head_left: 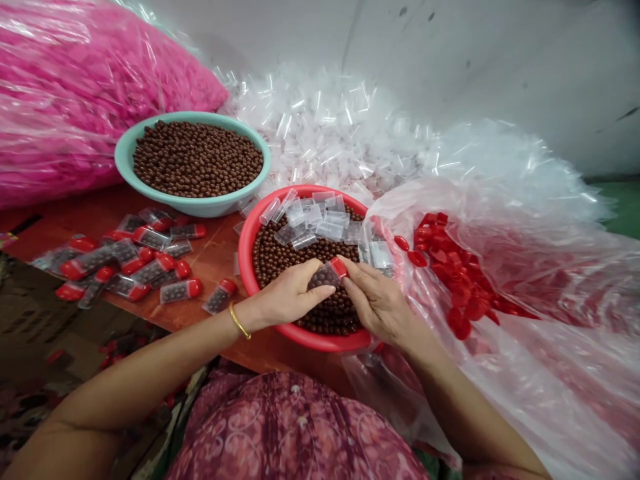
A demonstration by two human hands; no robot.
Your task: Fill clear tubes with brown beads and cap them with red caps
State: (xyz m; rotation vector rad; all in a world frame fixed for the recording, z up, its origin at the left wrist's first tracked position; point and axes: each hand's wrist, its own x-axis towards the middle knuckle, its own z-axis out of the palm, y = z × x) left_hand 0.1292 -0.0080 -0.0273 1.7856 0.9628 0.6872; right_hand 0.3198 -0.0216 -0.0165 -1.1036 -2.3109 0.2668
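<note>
Over the red basin (246, 257), my left hand (287, 293) is closed around a small clear plastic container (323, 275) filled with dark balls. A red cap (339, 267) sits on the container's right end, and the fingers of my right hand (383, 303) pinch it there. Whether the cap is fully seated cannot be made out. Brown balls (273, 261) fill the basin below both hands. Several uncapped clear containers (330, 227) lie on top of the balls toward the far side.
Filled, red-capped containers (155, 270) lie heaped on the table (210, 257) at left. Behind them stands a light-blue basin (125, 157) of brown balls beside a pink-filled bag (90, 87). Clear containers (320, 133) pile up behind; loose red caps (450, 273) lie in a plastic bag at right.
</note>
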